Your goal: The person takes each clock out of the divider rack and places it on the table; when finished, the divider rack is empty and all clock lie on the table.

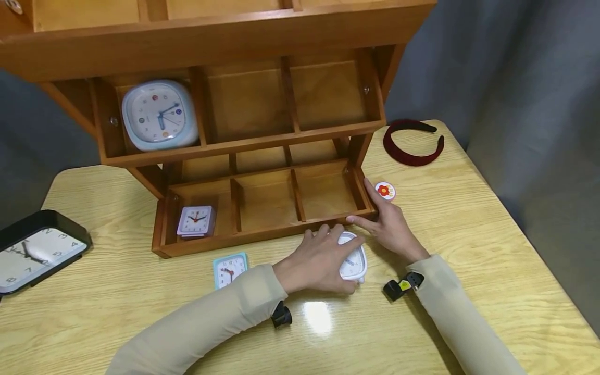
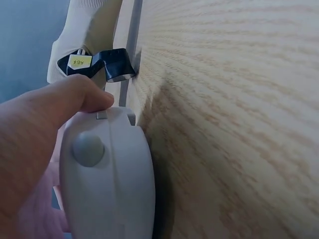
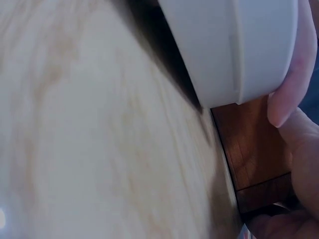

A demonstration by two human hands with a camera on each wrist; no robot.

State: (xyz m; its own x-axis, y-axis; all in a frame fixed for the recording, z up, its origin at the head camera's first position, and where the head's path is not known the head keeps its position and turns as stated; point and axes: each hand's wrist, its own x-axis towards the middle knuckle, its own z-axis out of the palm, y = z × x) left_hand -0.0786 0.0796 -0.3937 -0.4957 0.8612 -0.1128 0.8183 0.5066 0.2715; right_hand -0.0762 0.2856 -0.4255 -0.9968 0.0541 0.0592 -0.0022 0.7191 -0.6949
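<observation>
My left hand (image 1: 319, 260) grips a white alarm clock (image 1: 353, 260) at the front of a wooden tiered rack (image 1: 262, 237). In the left wrist view the thumb presses on the rim of the clock (image 2: 114, 174), near a round grey foot; its edge is close to the tabletop. The right wrist view shows the clock's side (image 3: 234, 50) tilted over the table. My right hand (image 1: 391, 229) holds the rack's lower right corner, thumb along the front and index finger along the side; its other fingers are hidden. A lilac clock (image 1: 194, 221) sits in the bottom left compartment.
A blue clock (image 1: 159, 114) occupies the middle tier's left compartment. On the table (image 1: 469, 234) lie a turquoise-edged clock (image 1: 229, 269), a black-framed clock (image 1: 42, 250), a dark red headband (image 1: 408, 156) and a round flower badge (image 1: 385, 190). The top tier overhangs the lower ones.
</observation>
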